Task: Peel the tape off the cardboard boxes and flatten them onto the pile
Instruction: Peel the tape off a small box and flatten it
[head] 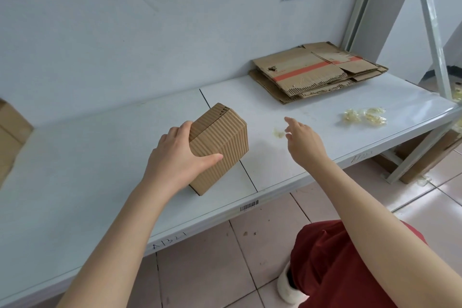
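On the white shelf (100,157), our left hand (180,155) wraps thumb and fingers round a small corrugated box (222,140) near the front edge. Our right hand (303,142) hovers empty, fingers loosely spread, beside a tape scrap (278,134). We judge the box light, stiff along its ribs and easily crushed, best held by opposite walls. The flattened pile (312,70) lies well apart.
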